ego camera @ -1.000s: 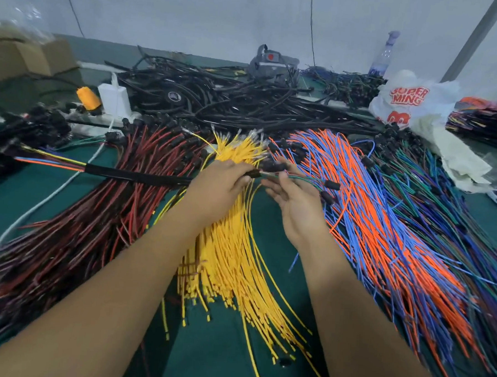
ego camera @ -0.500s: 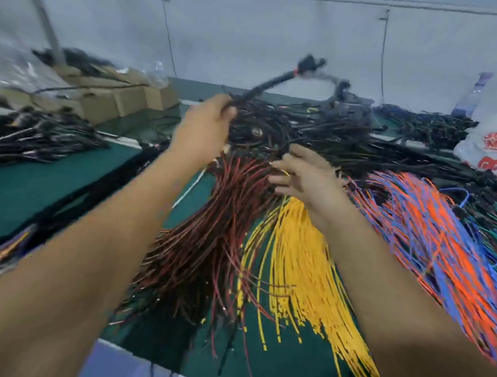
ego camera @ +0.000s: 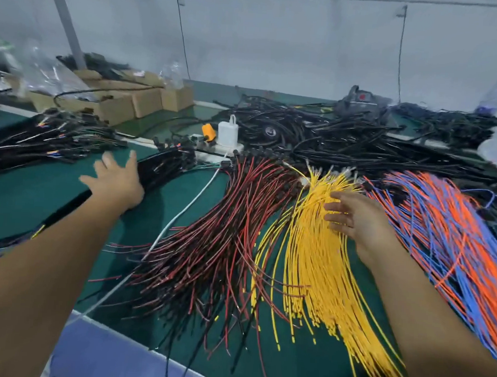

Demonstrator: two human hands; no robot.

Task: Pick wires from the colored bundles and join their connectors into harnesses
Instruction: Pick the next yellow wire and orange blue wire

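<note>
Left hand (ego camera: 118, 178): fingers spread, nothing held in its grip; it is extended over the green tabletop (ego camera: 25, 188) at the left, just beside the black sleeved harnesses (ego camera: 162, 166).
Right hand (ego camera: 355, 220): fingers straight and loosely together, nothing held; it is positioned over the far part of the yellow wire bundle (ego camera: 318, 264); contact cannot be told.
Yellow wire bundle: fanned out at centre, near ends loose.
Red and black wire bundle (ego camera: 210, 244): laid immediately left of the yellow, a white cable (ego camera: 182, 211) crossing its left edge.
Orange and blue wire bundle (ego camera: 446, 236): spread at the right.
Black cable heap (ego camera: 330, 138): piled across the far side.
White charger (ego camera: 227, 134) and orange plug (ego camera: 208, 131): seated in a power strip, far centre.
Cardboard boxes (ego camera: 131, 101): stacked far left.
</note>
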